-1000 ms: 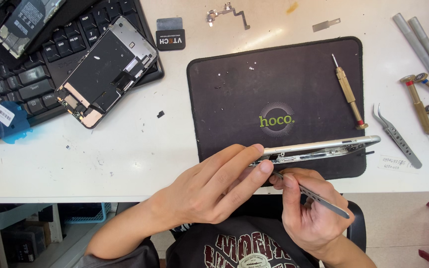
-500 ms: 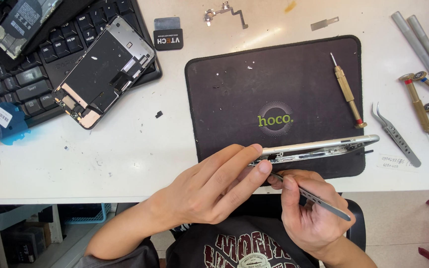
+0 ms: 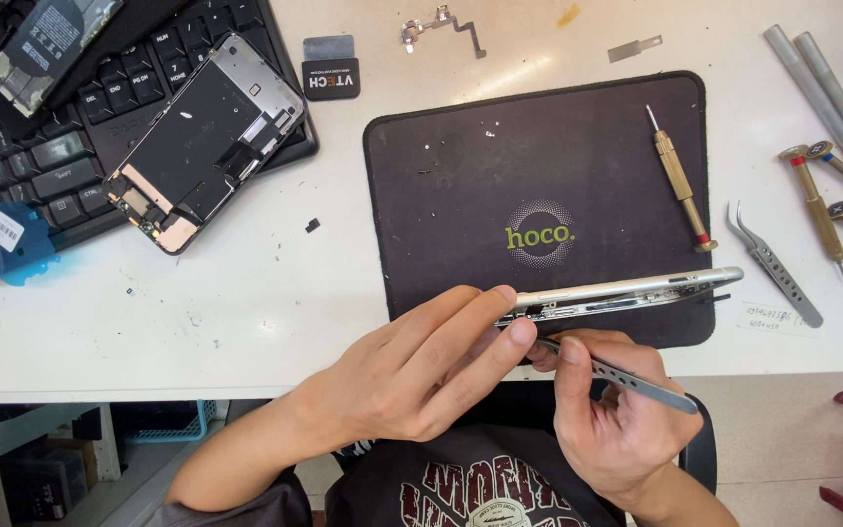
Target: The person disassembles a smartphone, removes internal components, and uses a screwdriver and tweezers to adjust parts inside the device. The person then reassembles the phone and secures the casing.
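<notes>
While the phone [image 3: 626,293] is held on its long edge over the near rim of the black mat [image 3: 539,176], the left hand [image 3: 421,376] pinches its left end, fingers stretched along the metal frame and closed on it. The phone runs roughly from nine o'clock to three o'clock, its right end tilted slightly away from the person, and it sits at about six o'clock on the mat. The right hand [image 3: 607,420], just below the phone at five o'clock from the left hand, is closed around a pair of metal tweezers [image 3: 622,376]; the tip of the tweezers points up toward the phone's underside near the left fingertips, though whether the tip touches the phone cannot be told.

On the mat at about two o'clock lies a brass screwdriver [image 3: 677,181], well apart from the phone. Off the mat at three o'clock a second pair of curved tweezers [image 3: 773,263] rests on the white tabletop [image 3: 246,312], and farther toward two o'clock several more screwdrivers [image 3: 817,200] lie beside two grey rods [image 3: 817,83]. At ten o'clock from the mat a black keyboard [image 3: 60,146] carries an opened phone body [image 3: 205,141], tilted, with its inner parts showing. A small black card [image 3: 331,73] lies just beside the keyboard's right edge, and a bent metal bracket [image 3: 441,29] lies near the tabletop's far side at twelve o'clock. A blue pick [image 3: 26,259] lies at the keyboard's near left corner.
</notes>
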